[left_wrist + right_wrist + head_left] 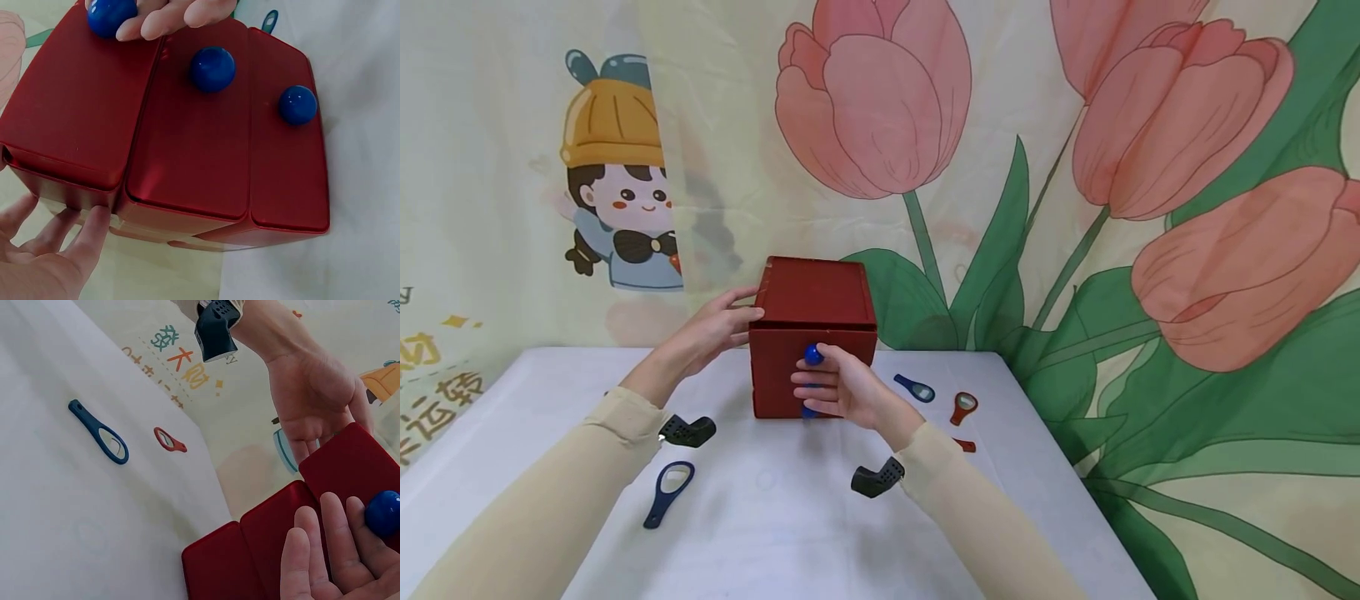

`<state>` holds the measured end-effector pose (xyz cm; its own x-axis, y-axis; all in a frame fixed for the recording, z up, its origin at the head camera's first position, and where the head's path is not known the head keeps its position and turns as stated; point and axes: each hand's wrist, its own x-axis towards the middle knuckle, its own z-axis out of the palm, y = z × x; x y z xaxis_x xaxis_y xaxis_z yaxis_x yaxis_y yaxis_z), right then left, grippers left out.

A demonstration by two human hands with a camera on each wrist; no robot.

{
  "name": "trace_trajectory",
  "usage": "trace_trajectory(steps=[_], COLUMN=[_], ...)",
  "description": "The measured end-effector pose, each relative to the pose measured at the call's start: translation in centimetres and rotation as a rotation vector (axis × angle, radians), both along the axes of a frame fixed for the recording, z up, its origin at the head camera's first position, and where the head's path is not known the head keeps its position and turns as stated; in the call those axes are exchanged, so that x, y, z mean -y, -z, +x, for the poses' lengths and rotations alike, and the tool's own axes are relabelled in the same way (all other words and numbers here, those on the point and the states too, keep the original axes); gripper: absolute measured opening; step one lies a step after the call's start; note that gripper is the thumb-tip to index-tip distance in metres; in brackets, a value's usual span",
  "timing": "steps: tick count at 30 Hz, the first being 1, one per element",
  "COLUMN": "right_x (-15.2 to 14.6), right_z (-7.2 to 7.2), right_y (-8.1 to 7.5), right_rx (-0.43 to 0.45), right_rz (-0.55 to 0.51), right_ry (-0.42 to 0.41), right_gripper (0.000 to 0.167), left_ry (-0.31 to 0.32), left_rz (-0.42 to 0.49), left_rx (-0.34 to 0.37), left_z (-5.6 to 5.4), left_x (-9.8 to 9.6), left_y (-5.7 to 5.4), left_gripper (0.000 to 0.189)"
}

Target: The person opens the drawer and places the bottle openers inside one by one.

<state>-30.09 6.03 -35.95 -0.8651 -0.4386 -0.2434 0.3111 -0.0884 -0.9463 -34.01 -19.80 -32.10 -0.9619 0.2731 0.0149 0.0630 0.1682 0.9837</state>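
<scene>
A dark red box (814,292) with three stacked drawers stands on the table, each drawer front bearing a round blue knob. My right hand (857,387) is at the front, its thumb and index finger pinching the top knob (112,15); the other fingers extend loosely before the lower knobs. The top drawer (78,94) sits slightly forward, with a narrow gap behind its front edge. With fingers extended, my left hand (715,329) rests against the box's left side near the top. The middle knob (212,69) and bottom knob (298,105) are untouched.
A blue-framed, oval-glassed hand tool (668,493) lies at the front left of the white-covered table (775,533). Right of the box are a similar blue one (915,388), a red one (964,407) and a red piece (965,446) partly behind my sleeve. A printed backdrop hangs behind.
</scene>
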Motion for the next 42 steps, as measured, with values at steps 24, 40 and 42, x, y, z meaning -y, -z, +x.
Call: trace_trajectory(steps=[24, 40, 42], right_x=[-0.8, -1.6, -1.8], right_z=[2.0, 3.8, 4.0], right_y=[0.2, 0.5, 0.5], right_rx=[-0.061, -0.067, -0.066], right_rz=[0.041, 0.05, 0.042], right_ry=[-0.072, -0.139, -0.143], right_gripper=[0.058, 0.059, 0.059], left_ry=[0.007, 0.017, 0.019], left_rz=[0.012, 0.027, 0.028], left_rx=[-0.016, -0.012, -0.014], left_z=[0.1, 0.0, -0.1], left_x=[0.1, 0.4, 0.4], left_y=[0.3, 0.5, 0.4], left_gripper=[0.077, 0.078, 0.078])
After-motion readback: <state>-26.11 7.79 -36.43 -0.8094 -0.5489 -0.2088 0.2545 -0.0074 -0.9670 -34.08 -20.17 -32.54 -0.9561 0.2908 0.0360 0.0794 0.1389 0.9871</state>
